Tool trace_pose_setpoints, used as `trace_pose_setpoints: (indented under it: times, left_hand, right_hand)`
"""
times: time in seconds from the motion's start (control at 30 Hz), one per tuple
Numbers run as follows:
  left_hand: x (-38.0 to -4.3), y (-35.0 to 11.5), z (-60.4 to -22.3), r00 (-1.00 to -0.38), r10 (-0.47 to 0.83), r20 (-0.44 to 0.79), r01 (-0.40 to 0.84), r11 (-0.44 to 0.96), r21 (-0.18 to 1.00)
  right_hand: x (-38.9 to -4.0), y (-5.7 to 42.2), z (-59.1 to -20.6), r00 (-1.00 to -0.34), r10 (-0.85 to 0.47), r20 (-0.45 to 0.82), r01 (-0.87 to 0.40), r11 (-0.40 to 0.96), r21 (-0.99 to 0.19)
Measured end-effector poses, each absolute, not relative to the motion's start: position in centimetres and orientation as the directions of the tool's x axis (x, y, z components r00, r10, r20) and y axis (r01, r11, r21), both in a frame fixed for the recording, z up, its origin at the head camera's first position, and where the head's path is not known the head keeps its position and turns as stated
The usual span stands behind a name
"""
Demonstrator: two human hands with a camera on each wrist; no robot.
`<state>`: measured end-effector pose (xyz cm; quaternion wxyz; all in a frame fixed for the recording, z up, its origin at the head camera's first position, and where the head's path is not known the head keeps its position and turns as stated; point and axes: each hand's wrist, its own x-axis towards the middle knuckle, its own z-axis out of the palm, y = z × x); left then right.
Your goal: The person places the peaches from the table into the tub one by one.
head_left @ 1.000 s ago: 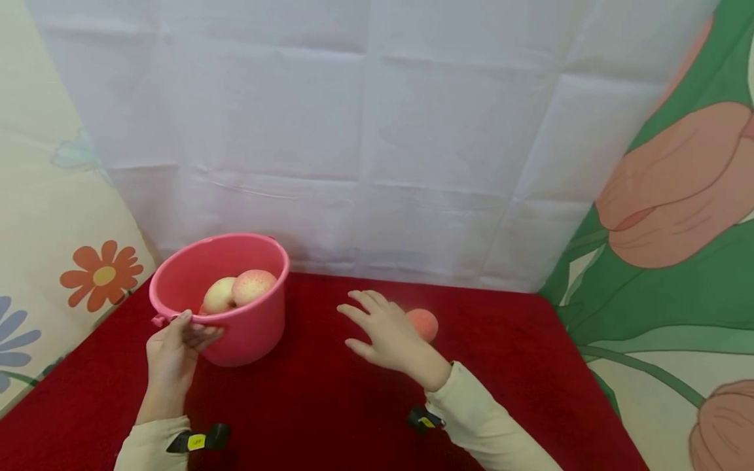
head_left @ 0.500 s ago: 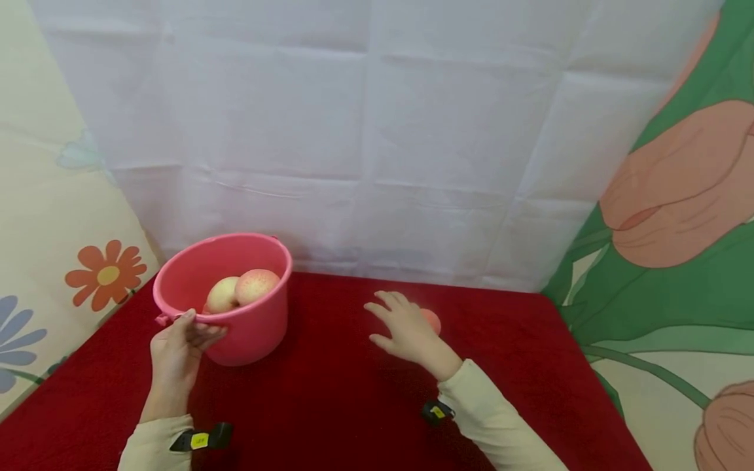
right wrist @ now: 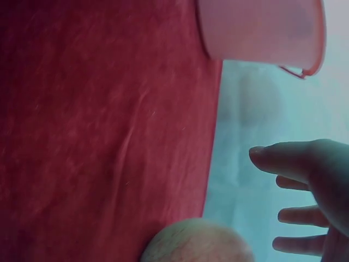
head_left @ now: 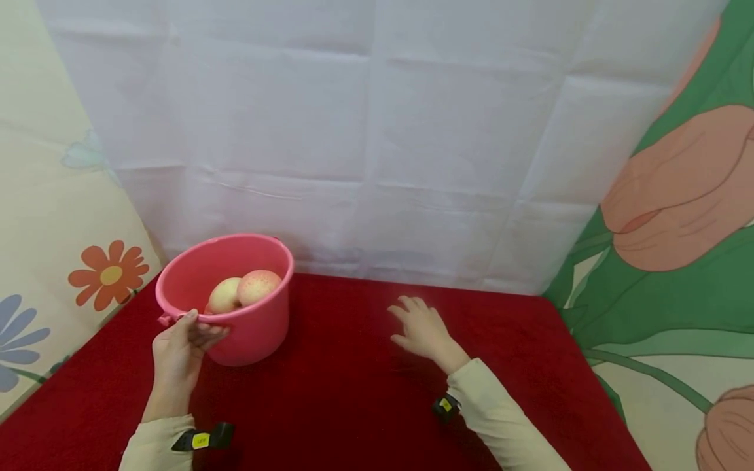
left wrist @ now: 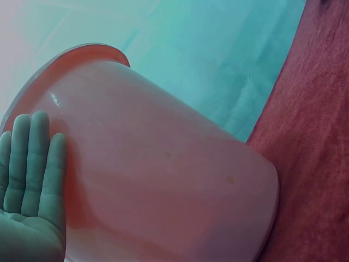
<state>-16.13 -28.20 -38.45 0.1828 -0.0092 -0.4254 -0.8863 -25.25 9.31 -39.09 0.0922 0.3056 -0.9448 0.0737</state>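
A pink bucket (head_left: 253, 337) stands at the left of the table, two pale, pink-blushed peaches (head_left: 260, 286) showing inside it. A sliver of something redder peeks out beside them. My left hand (head_left: 173, 356) holds the bucket's near rim, thumb over the edge and fingers along the outer wall; the left wrist view shows those fingers (left wrist: 35, 164) flat against the side. To the right, my right hand (head_left: 424, 330) hovers over the cloth with spread fingers and nothing in them. Another peach (right wrist: 199, 243) lies on the cloth below it in the right wrist view, hidden in the head view.
A dark red cloth (head_left: 347, 392) covers the table. Behind it hangs a creased white sheet (head_left: 365, 163). Flower-printed curtains stand at the left (head_left: 59, 196) and right (head_left: 677, 294). Each wrist carries a black strap camera (head_left: 203, 439).
My right hand has moved right, from beside the loose peach to over it, so the peach is now covered in the head view. The left hand keeps its hold on the bucket.
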Motion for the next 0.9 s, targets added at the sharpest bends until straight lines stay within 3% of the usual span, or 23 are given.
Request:
trace_pose_setpoints:
  times: [0.57,0.9]
  left_hand:
    - [-15.9,-28.2,-38.5,-0.936,-0.317,0.156,0.320,-0.577,0.751]
    - [-16.1,-28.2,-38.5,-0.931,-0.324,0.171,0.337,-0.576,0.745]
  right_hand:
    - [-27.3,11.3,-41.1,-0.865,-0.478,0.151,-0.498,0.856,-0.140]
    - [-27.7,11.4,-41.7,-0.873,-0.477,0.099,-0.487,0.856,-0.175]
